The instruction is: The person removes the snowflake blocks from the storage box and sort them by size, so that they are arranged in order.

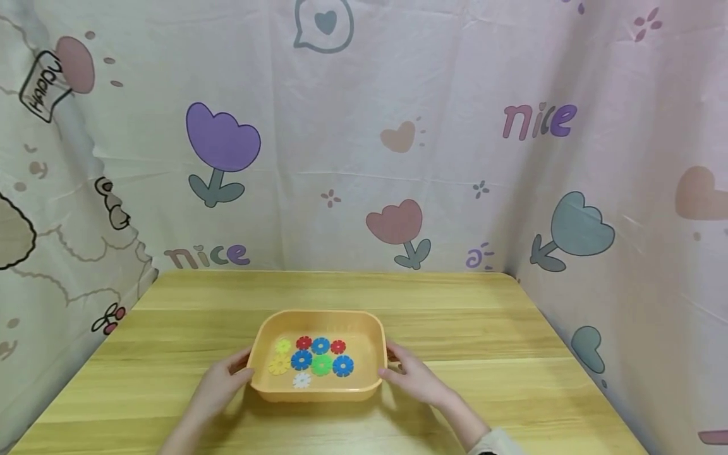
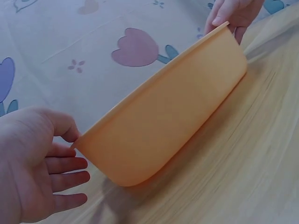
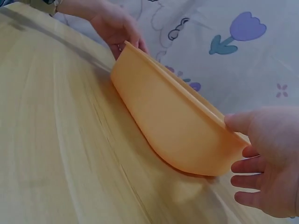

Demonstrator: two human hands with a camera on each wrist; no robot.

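An orange tub [image 1: 318, 396] is around the middle of the tabletop [image 1: 483, 347], well apart from the far edge and both side edges, with wood-grained surface stretching broadly either way. The left hand [image 1: 218, 382] and right hand [image 1: 418, 376] pinch its rim at opposite ends between thumb and index finger, the other fingers apart outside the wall, while nine notched discs [image 1: 327, 368] lie inside with some floor showing to their right. Tulip-printed cloth [image 1: 341, 82] hangs behind and at both sides.
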